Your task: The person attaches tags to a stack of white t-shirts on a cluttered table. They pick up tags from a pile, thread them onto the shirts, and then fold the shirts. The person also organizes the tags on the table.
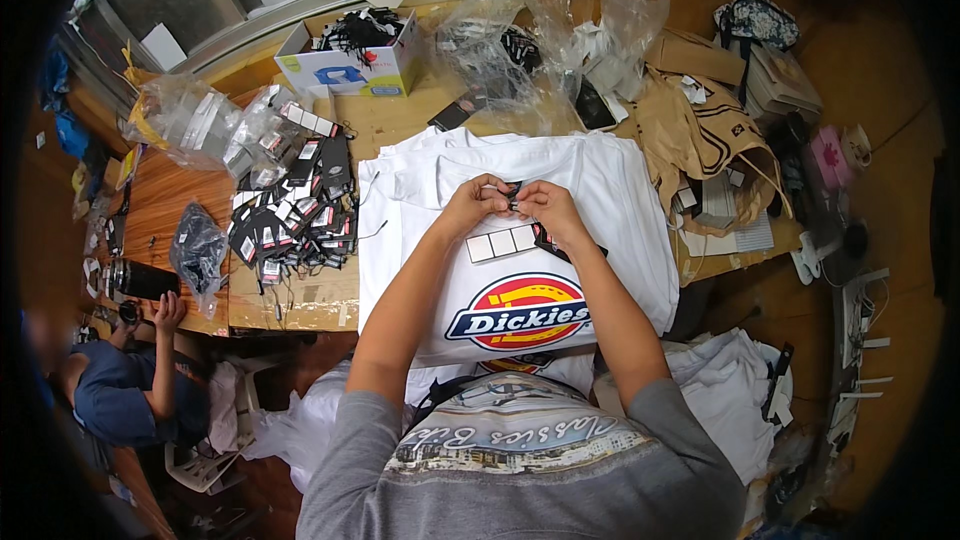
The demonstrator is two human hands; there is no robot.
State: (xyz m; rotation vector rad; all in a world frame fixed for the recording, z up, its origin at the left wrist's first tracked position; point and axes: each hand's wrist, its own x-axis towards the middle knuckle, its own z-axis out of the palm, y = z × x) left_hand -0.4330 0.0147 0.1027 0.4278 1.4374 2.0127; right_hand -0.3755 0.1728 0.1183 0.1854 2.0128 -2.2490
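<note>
A stack of white T-shirts (630,190) lies before me, the top one bearing a red, yellow and blue printed logo (520,312). At its collar, my left hand (478,202) and my right hand (548,208) meet, both closed in a pinch. Between the fingertips is a small black piece (514,187); whether it is a neck label or a tag's cord I cannot tell. Under my right wrist a black hang tag (548,240) shows in part. Beside it, below my hands, a strip of white stickers (502,244) rests on the shirt.
Left of the shirts spreads a pile of black hang tags (300,215), with clear plastic bags (200,120) behind. Farther back stand a box of black cords (350,65) and a phone (597,108). A brown paper bag (715,130) is at right. Another person's hand (168,312) is at far left.
</note>
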